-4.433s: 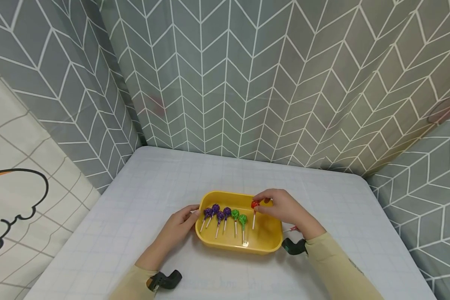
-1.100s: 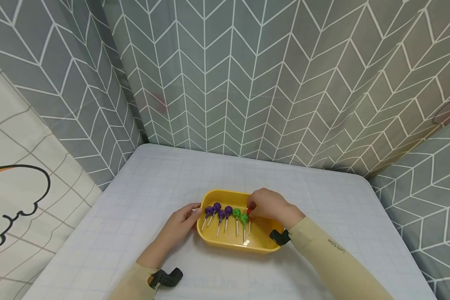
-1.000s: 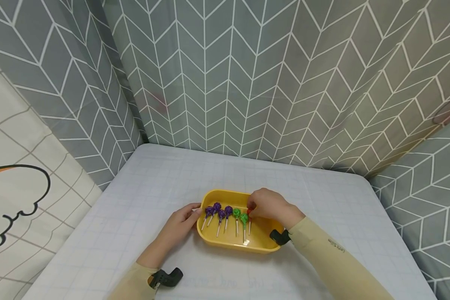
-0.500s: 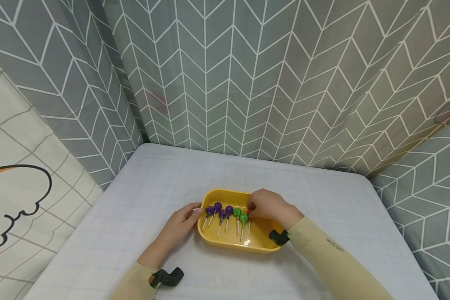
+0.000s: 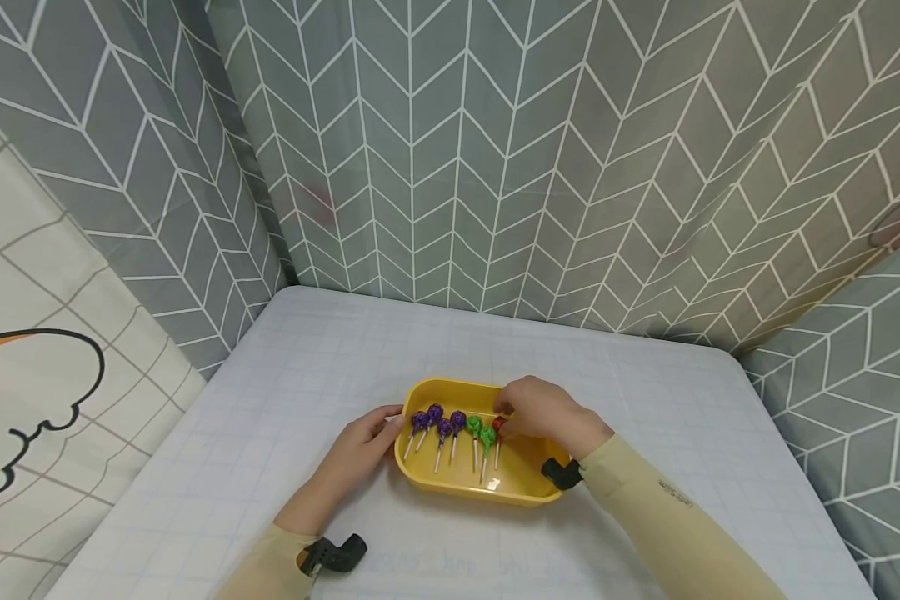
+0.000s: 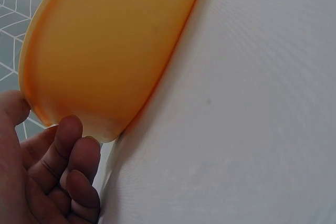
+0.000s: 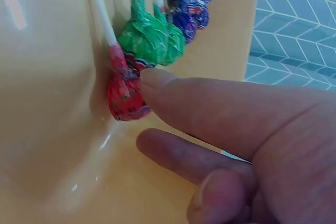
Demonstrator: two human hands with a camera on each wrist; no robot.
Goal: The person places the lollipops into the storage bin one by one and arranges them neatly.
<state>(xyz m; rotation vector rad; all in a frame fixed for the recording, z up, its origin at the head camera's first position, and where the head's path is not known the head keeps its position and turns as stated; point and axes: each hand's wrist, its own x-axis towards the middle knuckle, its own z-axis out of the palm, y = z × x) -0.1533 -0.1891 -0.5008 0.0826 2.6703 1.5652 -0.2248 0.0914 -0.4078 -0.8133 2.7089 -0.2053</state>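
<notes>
In the head view, a yellow tray point(image 5: 480, 492) holds several purple lollipops point(image 5: 458, 419) at its left, then two green lollipops point(image 5: 487, 436), then a red lollipop point(image 5: 498, 424). My left hand point(image 5: 356, 450) grips the tray's left end, thumb at the rim and curled fingers against the outer wall in the left wrist view. My right hand point(image 5: 546, 410) is inside the tray at the red candy. Seen from the right wrist, its thumb touches the red wrapper point(image 7: 125, 98), while the other fingers stand apart from it. The red lollipop lies beside the green ones.
A white cloth-covered table point(image 5: 360, 350) lies under the tray. Patterned grey curtains point(image 5: 450, 167) hang behind and at the sides. Dark wrist cameras point(image 5: 333, 554) are strapped over both sleeves.
The red lollipop has travelled left in my right hand to a spot beside the green ones. My right fingers have just spread, showing more of its head. My left hand stays at the tray's end.
</notes>
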